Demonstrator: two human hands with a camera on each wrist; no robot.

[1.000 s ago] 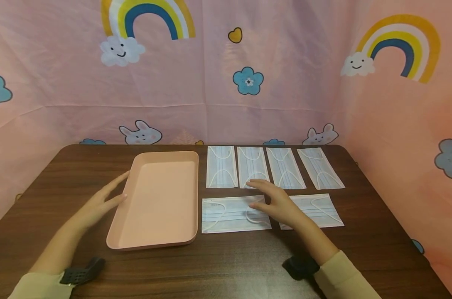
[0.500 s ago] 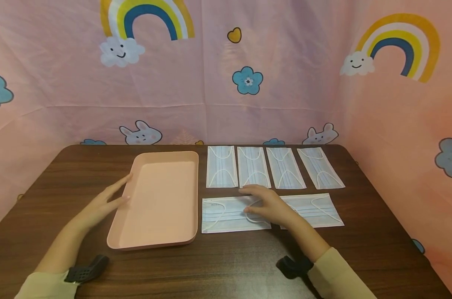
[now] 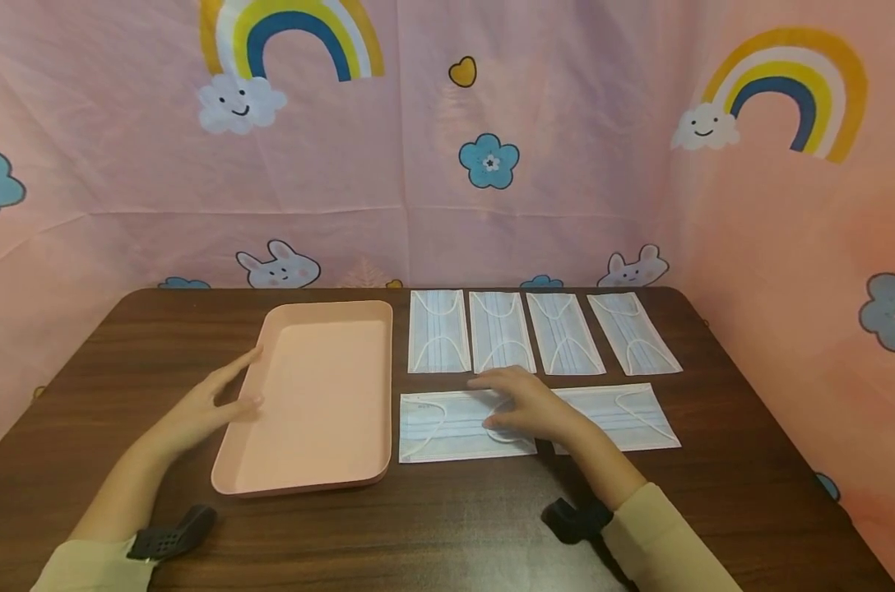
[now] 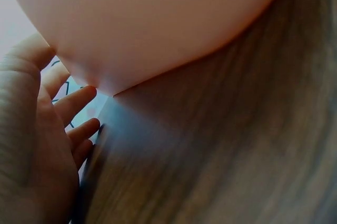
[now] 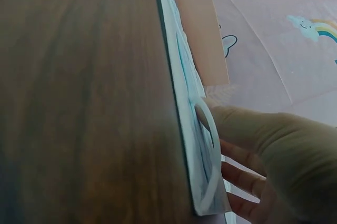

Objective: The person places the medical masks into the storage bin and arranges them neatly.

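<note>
Right hand (image 3: 532,404) slid left onto front-left mask (image 3: 447,425)

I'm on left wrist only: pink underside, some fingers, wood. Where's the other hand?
Observer: The right hand lies flat on the near-left mask, beside the pink tray.
Operator: Gripping it?
Observer: Not that I can see; the fingers look straight on the mask, by an ear loop.
Operator: How many masks?
Observer: Six on the table: four in the far row, two in the near row. The tray holds none.
</note>
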